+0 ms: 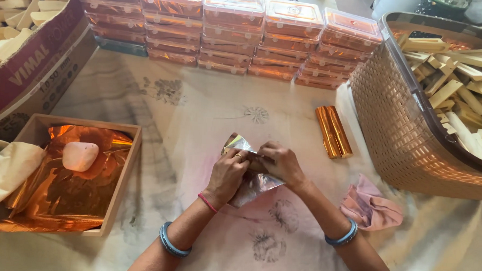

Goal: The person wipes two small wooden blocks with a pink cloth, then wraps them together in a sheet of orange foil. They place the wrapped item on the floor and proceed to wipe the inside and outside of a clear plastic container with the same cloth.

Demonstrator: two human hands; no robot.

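Hands, left [227, 173] and right [283, 163], grip one foil sheet [252, 186]; two gold bars [334, 132] nearby.

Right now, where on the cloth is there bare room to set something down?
Bare cloth lies between the stacked clear boxes and the hands, and between the wooden tray and the left hand. It is crowded on the right: gold-wrapped sticks, pink rag, plastic basket.

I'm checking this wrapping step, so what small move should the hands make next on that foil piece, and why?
Probably fold the loose foil corner down over the piece. Both the left hand and right hand pinch the foil sheet around something mostly hidden, and flaps stick out above and below, unlike the two smooth wrapped gold bars lying beside them.
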